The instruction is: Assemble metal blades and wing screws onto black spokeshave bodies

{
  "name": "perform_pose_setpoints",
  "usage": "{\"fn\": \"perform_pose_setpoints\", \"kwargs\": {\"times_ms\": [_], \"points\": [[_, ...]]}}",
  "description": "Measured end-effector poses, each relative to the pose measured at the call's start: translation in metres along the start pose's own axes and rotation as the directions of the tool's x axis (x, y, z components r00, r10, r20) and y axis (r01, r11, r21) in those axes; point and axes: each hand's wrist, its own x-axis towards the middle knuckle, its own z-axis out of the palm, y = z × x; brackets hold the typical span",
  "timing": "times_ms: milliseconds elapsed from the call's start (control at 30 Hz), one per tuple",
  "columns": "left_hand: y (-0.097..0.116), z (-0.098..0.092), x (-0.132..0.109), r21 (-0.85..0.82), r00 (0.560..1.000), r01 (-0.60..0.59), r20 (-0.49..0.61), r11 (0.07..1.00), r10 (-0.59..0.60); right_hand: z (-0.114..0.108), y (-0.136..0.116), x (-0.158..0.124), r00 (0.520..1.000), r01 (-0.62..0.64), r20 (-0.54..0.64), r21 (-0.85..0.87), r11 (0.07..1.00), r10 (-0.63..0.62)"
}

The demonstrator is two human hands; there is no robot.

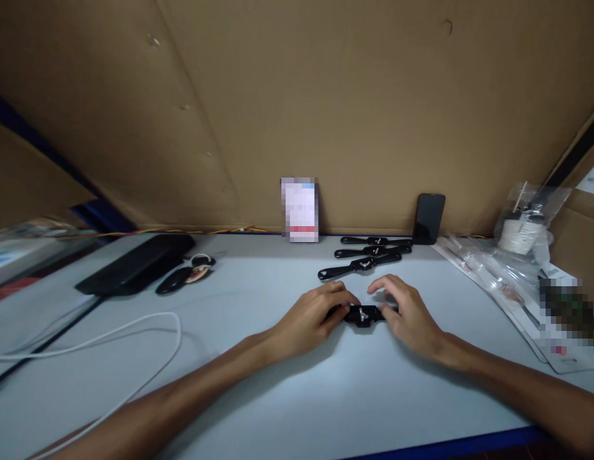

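Observation:
A black smartwatch (pixel 364 314) lies flat on the pale table (pixel 258 358), held at both ends. My left hand (pixel 312 317) pinches its left strap with curled fingers. My right hand (pixel 406 311) covers the right strap, fingers bent over it. Just behind them three more black watches (pixel 361 264) lie in a row, straps stretched out.
A dark phone (pixel 428 218) and a small card (pixel 300 209) lean on the cardboard back wall. A black case (pixel 136 263) and keys (pixel 187 273) lie at the left, with a white cable (pixel 133 332) looping forward. Clear plastic bags (pixel 498 275) are piled at the right.

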Motion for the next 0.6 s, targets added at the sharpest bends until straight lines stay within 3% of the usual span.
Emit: {"fn": "perform_pose_setpoints", "kwargs": {"times_ms": [200, 600], "points": [[0.003, -0.003, 0.000, -0.008, 1.000, -0.001, 0.011, 1.000, 0.001, -0.007, -0.006, 0.001, 0.998, 0.005, -0.062, 0.166, 0.986, 0.006], [0.000, -0.001, 0.000, -0.007, 1.000, 0.005, 0.012, 1.000, -0.004, -0.003, 0.001, -0.004, 0.993, -0.019, 0.115, -0.051, 0.998, 0.025]]}}
